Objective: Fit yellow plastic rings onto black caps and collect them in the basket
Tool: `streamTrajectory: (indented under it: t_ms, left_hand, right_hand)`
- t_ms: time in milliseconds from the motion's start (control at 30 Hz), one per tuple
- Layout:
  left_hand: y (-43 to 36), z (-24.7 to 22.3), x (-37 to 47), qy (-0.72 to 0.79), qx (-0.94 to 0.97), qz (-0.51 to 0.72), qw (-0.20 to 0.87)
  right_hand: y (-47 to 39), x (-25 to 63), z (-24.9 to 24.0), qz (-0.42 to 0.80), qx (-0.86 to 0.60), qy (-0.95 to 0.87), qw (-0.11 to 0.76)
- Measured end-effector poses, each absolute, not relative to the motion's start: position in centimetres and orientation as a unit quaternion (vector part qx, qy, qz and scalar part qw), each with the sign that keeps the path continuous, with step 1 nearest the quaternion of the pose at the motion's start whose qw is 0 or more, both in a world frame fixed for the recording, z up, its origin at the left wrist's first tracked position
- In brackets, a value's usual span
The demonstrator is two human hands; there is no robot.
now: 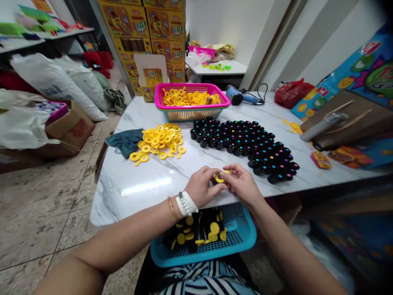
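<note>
My left hand [204, 186] and my right hand [241, 182] meet near the table's front edge, both closed around a small yellow ring piece [219, 178] with a dark centre. A heap of yellow ring pieces [159, 139] lies to the left, beside a dark blue cloth [125, 141]. Many black cylinders [245, 141] with coloured dots on top stand in a dense group to the right. Below my hands, a blue basket [239, 246] holds black pieces with yellow caps [214, 228].
At the table's back sits a pink basket [227, 100] of yellow pieces, with a blue tool [235, 96] and its cable to its right. A red bag [293, 92] and a brown paper bag [344, 114] stand on the right. Stacked yellow boxes [166, 24] rise behind.
</note>
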State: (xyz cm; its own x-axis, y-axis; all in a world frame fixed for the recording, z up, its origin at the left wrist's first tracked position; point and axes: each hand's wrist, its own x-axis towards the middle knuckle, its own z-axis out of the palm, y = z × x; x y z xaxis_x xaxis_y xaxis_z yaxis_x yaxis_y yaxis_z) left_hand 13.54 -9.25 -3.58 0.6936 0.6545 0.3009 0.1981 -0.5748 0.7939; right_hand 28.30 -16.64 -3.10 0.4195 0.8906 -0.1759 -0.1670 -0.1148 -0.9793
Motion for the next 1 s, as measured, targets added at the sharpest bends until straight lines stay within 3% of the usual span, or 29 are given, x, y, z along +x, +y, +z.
streamTrajectory:
  t_ms: [133, 367, 600, 1000]
  left_hand:
    - [-9.2, -4.3, 13.5, 0.227, 0.861, 0.304, 0.339]
    - [-9.0, -3.9, 13.7, 0.207, 0.898, 0.258, 0.291]
    - [-9.9, -3.0, 14.0, 0.259, 0.918, 0.183, 0.237]
    - [-9.3, -2.9, 13.9, 0.181, 0.956, 0.127, 0.194]
  right_hand:
    - [-17.1, 29.3, -2.8, 0.483, -0.554, -0.288, 0.615]
    - [-15.2, 32.0, -2.0, 0.648, -0.503, -0.330, 0.467]
    - [-14.9, 31.2, -1.6, 0.637, -0.535, -0.395, 0.391]
    - [-16.2, 33.4, -1.2, 0.643, -0.512, -0.475, 0.314]
